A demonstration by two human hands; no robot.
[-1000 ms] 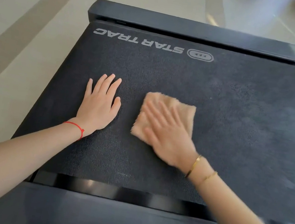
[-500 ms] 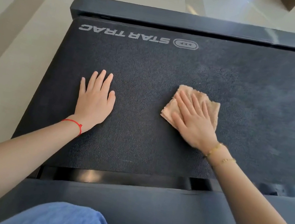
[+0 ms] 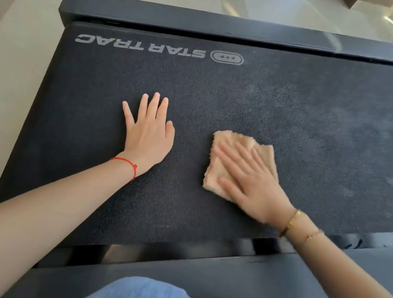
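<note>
A cloth [image 3: 239, 168] is pressed flat under the right hand [image 3: 251, 187], whose fingers are held straight and spread. The cloth is peach-tan, fuzzy, folded roughly square, with ragged edges and one corner layer showing at its far right. It is laid on the black treadmill belt [image 3: 302, 109], toward the near edge. The left hand [image 3: 149, 135] is rested palm-down on the belt, fingers straight, apart from the cloth. Grey dust smears are seen to the right.
</note>
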